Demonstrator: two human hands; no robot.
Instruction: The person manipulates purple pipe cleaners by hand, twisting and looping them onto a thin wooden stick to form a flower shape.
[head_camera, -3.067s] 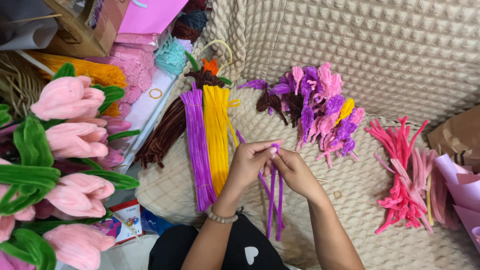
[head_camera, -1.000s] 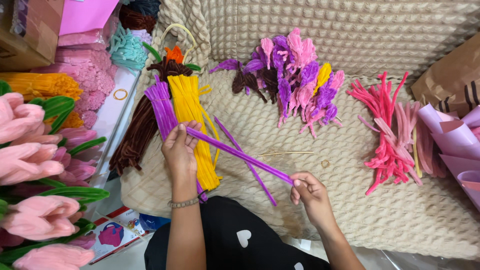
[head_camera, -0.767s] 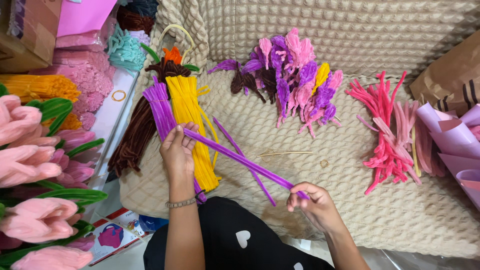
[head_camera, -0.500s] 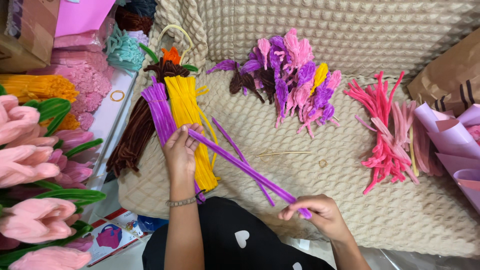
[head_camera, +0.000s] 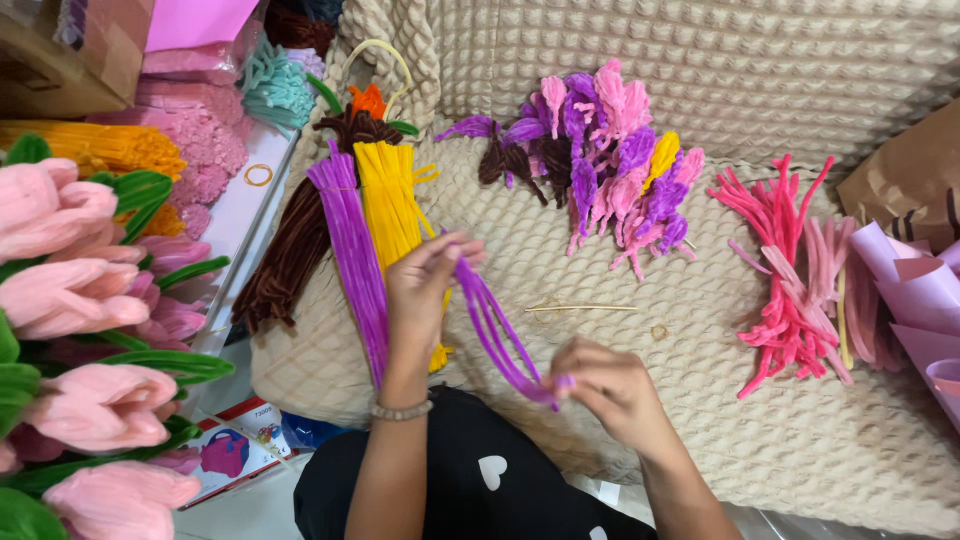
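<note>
Left hand (head_camera: 425, 290) raised over the cream quilted blanket (head_camera: 700, 420), grip pinching the upper end of a few purple pipe cleaners (head_camera: 497, 330). Right hand (head_camera: 610, 385) lower, fingers pressed together on their other end; the strands sag in a curve between the two hands. Exact count of strands unclear, motion blur. Just left of the left hand lie a purple bundle (head_camera: 350, 250), a yellow bundle (head_camera: 390, 200) and a brown bundle (head_camera: 285, 260). Finished pink and purple flowers (head_camera: 610, 150) lie beyond; pink pipe cleaners (head_camera: 790, 280) to the right.

purple pipe cleaners (head_camera: 497, 325), bunched and bowed, stretch between both hands above the cushion.
</note>
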